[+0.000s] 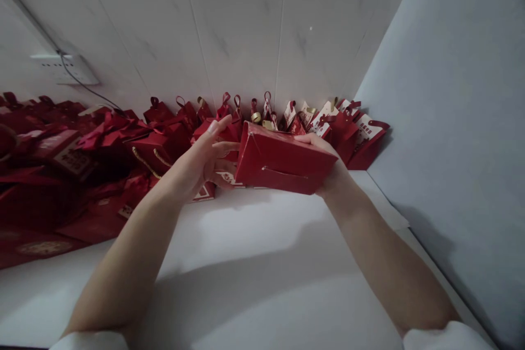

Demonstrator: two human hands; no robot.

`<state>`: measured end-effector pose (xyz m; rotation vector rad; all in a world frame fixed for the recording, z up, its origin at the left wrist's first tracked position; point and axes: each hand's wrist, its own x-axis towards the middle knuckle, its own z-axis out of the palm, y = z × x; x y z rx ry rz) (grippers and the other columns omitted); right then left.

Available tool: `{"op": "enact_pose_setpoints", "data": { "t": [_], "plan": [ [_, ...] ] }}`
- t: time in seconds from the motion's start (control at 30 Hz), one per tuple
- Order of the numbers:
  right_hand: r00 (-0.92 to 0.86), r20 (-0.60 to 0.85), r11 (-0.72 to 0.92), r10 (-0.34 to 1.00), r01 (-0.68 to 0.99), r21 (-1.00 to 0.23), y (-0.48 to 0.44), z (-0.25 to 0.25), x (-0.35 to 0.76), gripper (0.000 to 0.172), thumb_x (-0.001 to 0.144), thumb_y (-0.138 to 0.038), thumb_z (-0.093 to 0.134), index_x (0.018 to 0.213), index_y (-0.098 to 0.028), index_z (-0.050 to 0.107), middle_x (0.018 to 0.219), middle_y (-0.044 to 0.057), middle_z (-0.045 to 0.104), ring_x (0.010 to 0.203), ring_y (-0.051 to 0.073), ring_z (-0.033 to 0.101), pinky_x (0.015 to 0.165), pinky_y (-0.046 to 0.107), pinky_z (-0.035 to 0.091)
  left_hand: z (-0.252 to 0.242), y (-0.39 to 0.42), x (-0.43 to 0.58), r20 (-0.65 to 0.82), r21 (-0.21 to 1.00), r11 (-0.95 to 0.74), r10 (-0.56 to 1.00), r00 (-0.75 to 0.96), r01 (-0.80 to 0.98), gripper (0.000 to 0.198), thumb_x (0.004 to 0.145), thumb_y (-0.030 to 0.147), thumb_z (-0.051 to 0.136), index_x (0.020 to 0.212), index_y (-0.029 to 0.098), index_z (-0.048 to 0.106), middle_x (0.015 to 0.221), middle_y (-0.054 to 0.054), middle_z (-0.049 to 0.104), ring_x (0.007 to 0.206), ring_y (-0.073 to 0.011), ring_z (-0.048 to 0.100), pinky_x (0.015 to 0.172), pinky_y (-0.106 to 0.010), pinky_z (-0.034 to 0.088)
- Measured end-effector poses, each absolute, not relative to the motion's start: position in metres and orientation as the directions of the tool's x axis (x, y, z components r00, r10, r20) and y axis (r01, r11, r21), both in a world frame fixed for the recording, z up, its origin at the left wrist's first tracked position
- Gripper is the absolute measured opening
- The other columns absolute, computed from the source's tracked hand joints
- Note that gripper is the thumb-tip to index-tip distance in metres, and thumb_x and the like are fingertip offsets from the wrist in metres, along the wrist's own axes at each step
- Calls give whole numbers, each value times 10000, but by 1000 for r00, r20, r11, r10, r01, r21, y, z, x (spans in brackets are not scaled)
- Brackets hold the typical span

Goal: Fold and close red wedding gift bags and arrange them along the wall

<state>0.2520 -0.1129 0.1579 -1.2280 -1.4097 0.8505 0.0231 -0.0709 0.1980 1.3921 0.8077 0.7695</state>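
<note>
A red paper gift box point(285, 158) is held up above the white table, tilted so that a face with a slit points toward me. My right hand point(328, 161) grips its right end, the thumb lying along the upper edge and the other fingers hidden behind it. At the box's left end is my left hand point(205, 161), its fingers spread apart, the fingertips close to the box's edge. Whether those fingertips touch the box I cannot tell. Just behind stand small red gift boxes with ribbon loops point(225, 106).
Red gift bags and boxes point(82, 158) are piled along the left, one with gold rope handles point(151, 161). Red and white boxes point(365, 136) lean in the right corner. The white table point(246, 262) meets a tiled wall point(238, 33) carrying a socket strip point(65, 68) with a cable.
</note>
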Motion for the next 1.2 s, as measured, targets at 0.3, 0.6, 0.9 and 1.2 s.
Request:
{"op": "enact_pose_setpoints", "data": {
  "t": [0.3, 0.6, 0.9, 1.2],
  "plan": [
    [230, 229, 245, 946, -40, -969, -110, 148, 243, 547, 900, -458, 425, 1413, -269, 434, 1232, 50, 676, 1004, 246, 697, 824, 366, 579, 194, -86, 23, -119, 993, 74, 701, 703, 94, 862, 865, 724, 453, 1568, 387, 83, 1164, -130, 693, 772, -272, 744, 492, -291, 585],
    [222, 597, 541, 771, 267, -798, -134, 158, 233, 651, 959, -695, 190, 1553, -443, 106, 1601, -54, 301, 1494, 235, 254, 1164, 484, 353, 194, -85, 37, -139, 953, 277, 759, 636, -123, 619, 911, 409, 512, 1480, 220, 361, 1089, -122, 711, 728, -228, 746, 556, -274, 628],
    [10, 656, 605, 755, 374, -703, -130, 152, 226, 922, 826, -451, 733, 1555, -363, 175, 1624, -9, 261, 1454, 279, 347, 1182, 462, 376, 190, -80, 40, -238, 854, 493, 654, 718, -166, 646, 985, 531, 283, 1429, 78, 403, 1006, -191, 721, 789, -247, 749, 692, -292, 625],
    [97, 648, 552, 755, 438, -709, -129, 151, 230, 902, 814, -329, 757, 1552, -312, 238, 1549, 20, 415, 1373, 262, 473, 1151, 416, 424, 183, -76, 36, -206, 922, 387, 542, 815, -24, 730, 956, 663, 249, 1450, 152, 415, 1255, -192, 659, 863, -266, 746, 739, -319, 601]
  ]
}}
